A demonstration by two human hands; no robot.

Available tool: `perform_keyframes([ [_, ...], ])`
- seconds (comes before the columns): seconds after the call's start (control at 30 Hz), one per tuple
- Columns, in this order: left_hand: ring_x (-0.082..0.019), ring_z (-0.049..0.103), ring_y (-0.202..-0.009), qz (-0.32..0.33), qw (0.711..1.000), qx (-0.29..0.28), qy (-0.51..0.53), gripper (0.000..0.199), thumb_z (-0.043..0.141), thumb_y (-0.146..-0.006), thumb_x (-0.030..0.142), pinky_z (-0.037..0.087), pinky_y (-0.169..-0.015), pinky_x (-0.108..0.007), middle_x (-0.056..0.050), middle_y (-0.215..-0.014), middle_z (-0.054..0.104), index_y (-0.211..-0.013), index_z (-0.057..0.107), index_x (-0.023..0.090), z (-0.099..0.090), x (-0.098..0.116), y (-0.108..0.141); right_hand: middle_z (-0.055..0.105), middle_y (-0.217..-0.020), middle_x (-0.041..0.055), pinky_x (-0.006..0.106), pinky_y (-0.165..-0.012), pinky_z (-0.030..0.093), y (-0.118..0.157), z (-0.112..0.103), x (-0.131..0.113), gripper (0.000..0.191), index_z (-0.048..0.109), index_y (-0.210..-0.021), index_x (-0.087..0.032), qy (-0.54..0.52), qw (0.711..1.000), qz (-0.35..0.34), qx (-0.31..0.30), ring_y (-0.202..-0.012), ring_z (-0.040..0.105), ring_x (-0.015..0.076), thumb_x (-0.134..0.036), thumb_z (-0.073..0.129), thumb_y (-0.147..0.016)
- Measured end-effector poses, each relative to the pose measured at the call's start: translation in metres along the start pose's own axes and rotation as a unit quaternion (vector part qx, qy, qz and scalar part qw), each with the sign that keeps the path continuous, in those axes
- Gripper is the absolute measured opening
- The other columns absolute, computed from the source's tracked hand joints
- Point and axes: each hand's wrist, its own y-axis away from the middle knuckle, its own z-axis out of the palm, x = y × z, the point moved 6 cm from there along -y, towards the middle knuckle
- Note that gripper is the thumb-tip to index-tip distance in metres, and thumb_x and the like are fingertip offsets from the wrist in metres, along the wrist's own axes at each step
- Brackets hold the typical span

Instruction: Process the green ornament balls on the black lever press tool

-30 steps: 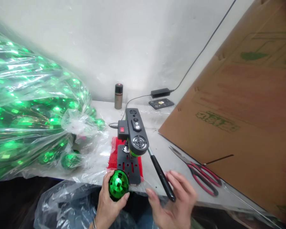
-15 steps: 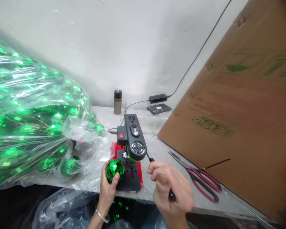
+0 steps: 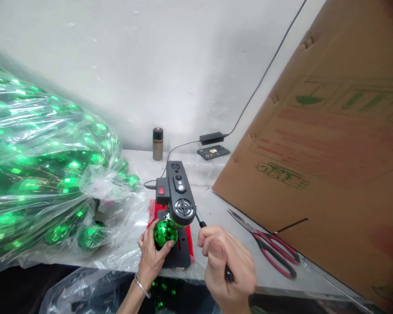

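A shiny green mirrored ball (image 3: 165, 233) is gripped in my left hand (image 3: 151, 252), fingers and thumb around its sides. It sits just under the front end of a black bench machine (image 3: 180, 192) that has round vents and a red switch (image 3: 161, 190). My right hand (image 3: 228, 261) is closed round the black handle (image 3: 229, 274) of a metal lever (image 3: 199, 217) at the machine's right side. Below the head, the machine's black slotted base (image 3: 180, 260) rests on a red sheet (image 3: 191, 244). The ball hides part of that base.
Large scissors (image 3: 271, 248) lie right of my right hand, before a cardboard box (image 3: 314, 148). A clear bag of green balls (image 3: 46, 174) fills the left. Behind stand a small bottle (image 3: 157, 146), a phone (image 3: 213, 151) and a power adapter (image 3: 212, 138) with its cable.
My left hand has moved the green ball to the right, closer under the machine's head. My right hand stays on the lever handle. The whole view has shifted slightly.
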Motion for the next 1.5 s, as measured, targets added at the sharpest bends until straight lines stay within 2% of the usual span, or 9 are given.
perform_keyframes([
  [0.17,-0.04,0.062,-0.129,0.028,1.0,0.002,-0.003,0.069,0.071,-0.081,0.06,0.039,-0.116,-0.064,-0.016,-0.134,0.071,-0.138,0.061,0.023,0.002,0.004,0.001,0.053,-0.065,-0.002,0.025,-0.053,0.04,0.002,-0.001,-0.001,0.03,0.049,-0.08,-0.022,-0.006,1.0,0.001,-0.002,-0.056,0.053,0.0108,-0.007,0.042,-0.105],
  [0.37,-0.041,0.061,-0.133,0.008,0.999,0.038,0.024,0.071,0.066,-0.085,0.068,0.038,-0.118,-0.064,-0.017,-0.139,0.07,-0.139,0.06,0.023,0.0,-0.002,0.005,0.053,-0.065,-0.0024,0.025,-0.053,0.039,0.002,-0.001,-0.003,0.029,0.048,-0.08,-0.022,-0.006,1.0,0.001,-0.001,-0.056,0.054,0.0109,-0.005,0.043,-0.103],
  [0.47,-0.038,0.063,-0.132,-0.014,0.996,0.047,0.073,0.07,0.06,-0.089,0.072,0.045,-0.116,-0.057,-0.015,-0.134,0.072,-0.137,0.062,0.022,-0.007,-0.006,0.0,0.052,-0.065,-0.0027,0.025,-0.053,0.038,0.002,-0.001,-0.003,0.029,0.048,-0.08,-0.022,-0.002,1.0,0.003,0.001,-0.056,0.054,0.0111,-0.004,0.043,-0.103],
  [0.57,-0.033,0.068,-0.123,-0.034,0.99,0.028,0.133,0.067,0.055,-0.093,0.075,0.053,-0.109,-0.049,-0.013,-0.123,0.076,-0.131,0.067,0.022,-0.012,-0.007,-0.005,0.052,-0.064,-0.0027,0.026,-0.053,0.037,0.001,-0.001,-0.004,0.029,0.048,-0.08,-0.022,-0.002,1.0,0.004,0.007,-0.055,0.053,0.0111,-0.004,0.043,-0.102],
  [0.7,-0.032,0.07,-0.12,-0.038,0.988,0.018,0.145,0.07,0.051,-0.094,0.079,0.054,-0.108,-0.047,-0.012,-0.122,0.077,-0.128,0.068,0.021,-0.014,-0.007,-0.007,0.052,-0.064,-0.0031,0.025,-0.053,0.038,0.001,-0.001,-0.005,0.03,0.047,-0.079,-0.023,-0.001,1.0,0.009,0.007,-0.056,0.052,0.011,-0.005,0.042,-0.103],
  [0.83,-0.033,0.066,-0.129,-0.018,0.992,0.028,0.119,0.068,0.055,-0.093,0.075,0.05,-0.113,-0.049,-0.014,-0.132,0.074,-0.134,0.064,0.022,-0.009,-0.005,-0.005,0.051,-0.064,-0.0033,0.025,-0.053,0.038,0.002,-0.001,-0.004,0.03,0.045,-0.079,-0.023,0.002,1.0,0.013,0.001,-0.056,0.054,0.0108,-0.007,0.042,-0.105],
  [0.93,-0.037,0.063,-0.133,-0.009,0.996,0.03,0.084,0.066,0.059,-0.091,0.07,0.044,-0.117,-0.057,-0.016,-0.139,0.071,-0.136,0.062,0.021,-0.004,-0.005,-0.002,0.051,-0.064,-0.0032,0.025,-0.053,0.039,0.003,-0.002,-0.004,0.03,0.046,-0.08,-0.023,0.006,1.0,0.009,0.002,-0.056,0.054,0.0105,-0.008,0.041,-0.106],
  [1.23,-0.04,0.064,-0.129,0.057,0.997,0.042,-0.013,0.065,0.075,-0.08,0.05,0.04,-0.117,-0.066,-0.015,-0.136,0.072,-0.137,0.061,0.023,0.009,0.009,0.006,0.055,-0.065,-0.002,0.025,-0.052,0.039,0.003,-0.001,-0.004,0.029,0.049,-0.081,-0.022,0.009,1.0,0.003,0.004,-0.056,0.055,0.0112,-0.005,0.042,-0.103],
  [1.5,-0.042,0.066,-0.126,0.088,0.995,0.038,-0.003,0.072,0.082,-0.072,0.043,0.052,-0.108,-0.063,-0.019,-0.134,0.07,-0.136,0.059,0.018,0.03,0.011,0.009,0.059,-0.067,-0.0009,0.025,-0.054,0.042,0.005,-0.003,-0.003,0.029,0.05,-0.08,-0.022,0.003,1.0,0.015,0.003,-0.056,0.057,0.0113,-0.007,0.044,-0.104],
])
